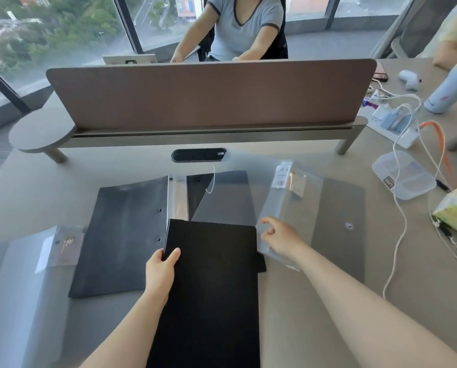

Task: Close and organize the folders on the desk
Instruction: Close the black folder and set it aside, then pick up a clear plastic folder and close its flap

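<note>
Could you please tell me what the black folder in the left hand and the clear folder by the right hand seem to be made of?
The black folder, gripped by the left hand, looks like opaque matte plastic, possibly textured: it shows almost no glare. The clear folder near the right hand seems to be thin frosted translucent plastic: the desk shows through it, with a soft sheen.

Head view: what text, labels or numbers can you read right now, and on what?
"A4": white sticker on the clear folder by the right hand.
Clear folder sticker, small print and barcode: too small.
Plastic box label: blurred.
Desk grommet tag: unreadable.
Left clear folder label: blurred.
</note>
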Demonstrator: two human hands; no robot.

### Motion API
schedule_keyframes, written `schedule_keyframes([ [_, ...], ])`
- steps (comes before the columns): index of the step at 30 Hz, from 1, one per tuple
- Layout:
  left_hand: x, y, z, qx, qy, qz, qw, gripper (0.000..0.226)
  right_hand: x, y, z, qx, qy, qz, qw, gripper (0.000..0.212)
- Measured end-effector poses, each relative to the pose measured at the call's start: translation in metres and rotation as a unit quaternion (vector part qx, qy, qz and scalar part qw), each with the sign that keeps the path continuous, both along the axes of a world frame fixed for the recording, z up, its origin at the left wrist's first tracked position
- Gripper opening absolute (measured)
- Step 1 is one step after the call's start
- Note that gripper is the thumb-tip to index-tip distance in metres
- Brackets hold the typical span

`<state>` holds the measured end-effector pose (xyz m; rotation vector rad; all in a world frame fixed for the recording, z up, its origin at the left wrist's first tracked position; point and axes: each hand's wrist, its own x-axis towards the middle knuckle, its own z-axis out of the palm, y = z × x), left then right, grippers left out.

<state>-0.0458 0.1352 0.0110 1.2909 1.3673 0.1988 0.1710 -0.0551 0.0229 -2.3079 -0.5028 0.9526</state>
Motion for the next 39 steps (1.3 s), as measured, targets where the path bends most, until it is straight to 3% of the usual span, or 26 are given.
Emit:
schedule_keyframes([
  [6,0.007,-0.011,-0.005,0.129,0.095,-0.007,0.987,0.042,0.030,-0.010,-0.013,-0.033,-0.008,0.025,0.999,0.030],
  [13,0.020,-0.022,-0.015,0.181,0.154,0.028,0.971,0.058,0.052,-0.016,-0.018,-0.024,0.008,0.019,1.000,0.029],
  [17,0.036,-0.028,-0.012,0.242,0.249,-0.020,0.938,0.062,0.069,-0.018,-0.016,-0.011,-0.004,0.002,1.000,0.031],
  [19,0.049,-0.036,-0.008,0.294,0.246,-0.054,0.922,0.059,0.080,-0.019,-0.013,-0.006,-0.027,-0.016,0.999,0.035],
  [22,0.079,-0.054,-0.002,0.348,0.160,-0.140,0.913,0.047,0.100,-0.020,-0.009,0.006,-0.069,-0.052,0.996,0.037],
  [26,0.128,-0.085,0.004,0.276,0.058,-0.303,0.910,0.054,0.127,-0.020,-0.003,0.015,-0.083,-0.069,0.994,0.047],
  [30,0.166,-0.109,0.001,0.256,0.082,-0.424,0.865,0.068,0.150,-0.018,0.001,0.008,-0.098,-0.052,0.994,0.056],
  [34,0.194,-0.123,-0.007,0.245,0.118,-0.467,0.842,0.078,0.172,-0.014,0.000,0.001,-0.095,-0.031,0.995,0.061],
  [39,0.216,-0.127,-0.023,0.256,0.140,-0.453,0.842,0.082,0.199,-0.004,-0.005,-0.016,-0.094,-0.007,0.995,0.067],
])
